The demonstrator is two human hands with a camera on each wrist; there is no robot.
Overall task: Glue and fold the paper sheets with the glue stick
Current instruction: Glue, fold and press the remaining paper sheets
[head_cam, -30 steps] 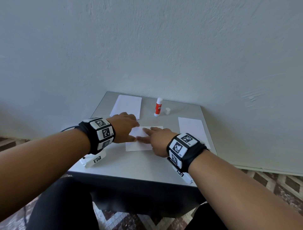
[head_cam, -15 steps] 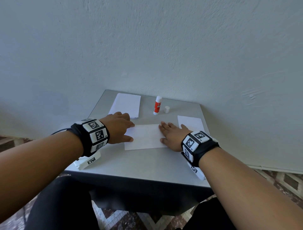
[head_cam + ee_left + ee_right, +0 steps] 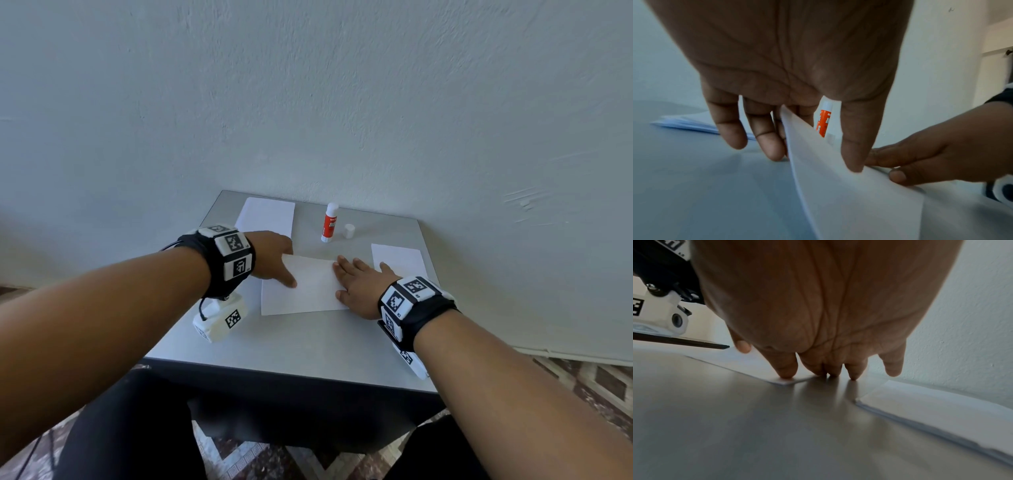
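We sit at a small grey table (image 3: 308,346) against a pale wall (image 3: 342,102).

At about 10 o'clock on the table lies a stack of paper sheets (image 3: 267,216), flat and white. Just in front of it is our left hand (image 3: 270,255). It pinches the left edge of the middle sheet (image 3: 308,291): the thumb lies on top and the fingers (image 3: 764,129) go under it. In the left wrist view that edge is lifted off the table and curves up. A black band with white square tags (image 3: 227,253) wraps this wrist.

The middle sheet sits in the centre of the table, between our two hands.

At 12 o'clock stands the glue stick (image 3: 329,222), upright, red and white, close to the wall. Its small white cap (image 3: 349,231) stands just beside it at 1 o'clock. The glue stick is well apart from both hands.

Our right hand (image 3: 359,286) lies flat with fingers straight and spread. It presses down the right edge of the middle sheet. In the right wrist view the fingertips (image 3: 786,374) touch the corner of the sheet and the table.

At 2 o'clock, just past the right hand, lies another white sheet (image 3: 399,258), flat on the table.
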